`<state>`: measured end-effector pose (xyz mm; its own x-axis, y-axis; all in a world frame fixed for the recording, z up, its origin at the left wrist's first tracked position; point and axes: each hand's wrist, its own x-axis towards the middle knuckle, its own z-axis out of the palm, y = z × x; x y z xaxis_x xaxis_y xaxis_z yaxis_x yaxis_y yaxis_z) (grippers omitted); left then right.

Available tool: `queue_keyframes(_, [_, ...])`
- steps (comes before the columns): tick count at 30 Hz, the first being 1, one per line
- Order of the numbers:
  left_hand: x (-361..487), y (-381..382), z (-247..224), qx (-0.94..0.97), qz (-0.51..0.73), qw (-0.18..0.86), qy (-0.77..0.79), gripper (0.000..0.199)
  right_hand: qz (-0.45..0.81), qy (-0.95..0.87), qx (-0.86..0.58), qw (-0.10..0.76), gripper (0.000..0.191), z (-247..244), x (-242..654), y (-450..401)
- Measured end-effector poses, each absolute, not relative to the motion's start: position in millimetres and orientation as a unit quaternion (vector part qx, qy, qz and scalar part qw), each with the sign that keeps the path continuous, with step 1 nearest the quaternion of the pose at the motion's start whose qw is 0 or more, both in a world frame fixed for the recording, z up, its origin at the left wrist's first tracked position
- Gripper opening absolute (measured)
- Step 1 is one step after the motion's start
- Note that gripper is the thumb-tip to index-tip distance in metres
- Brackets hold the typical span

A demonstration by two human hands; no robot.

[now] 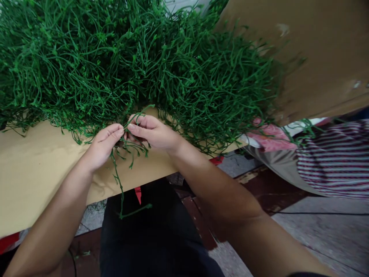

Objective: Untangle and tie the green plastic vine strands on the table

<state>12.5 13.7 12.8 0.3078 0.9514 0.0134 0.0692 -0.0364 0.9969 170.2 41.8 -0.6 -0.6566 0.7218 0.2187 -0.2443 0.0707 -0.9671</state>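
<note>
Both hands meet over the front edge of the tan table (49, 154), just in front of a large heap of green plastic stems (115, 61). My left hand (106, 141) pinches a green stem (121, 192) between thumb and fingers. Close beside it, my right hand (150, 132) has thumb and fingers closed on the same bunch of stems. Part of this stem hangs below the hands, over the table edge and in front of dark trousers. Small forked tips stick out under the fingers, which partly hide the bunch.
A large brown cardboard surface (325, 57) stands at the upper right. Beyond the table's right end are pink cloth (272, 136) and a person in striped clothing (334, 159). A dark cable (323, 213) crosses the floor.
</note>
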Motion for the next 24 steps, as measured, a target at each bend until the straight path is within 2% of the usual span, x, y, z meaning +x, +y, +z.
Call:
queue_keyframes(5, [16, 11, 13, 0.514, 0.44, 0.594, 0.435, 0.024, 0.743, -0.517, -0.168, 0.39, 0.041, -1, 165, 32])
queue_keyframes(11, [21, -2, 17, 0.469, 0.453, 0.634, 0.417, 0.039, 0.776, -0.441, -0.119, 0.435, 0.05, 3, 160, 20])
queue_keyframes(17, [21, -7, 30, 0.564, 0.482, 0.554, 0.377, 0.046, 0.781, -0.388, -0.151, 0.466, 0.044, 6, 157, 24])
queue_keyframes(24, [18, 9, 11, 0.589, 0.451, 0.519, 0.424, 0.034, 0.685, -0.504, -0.212, 0.482, 0.046, 3, 157, 25])
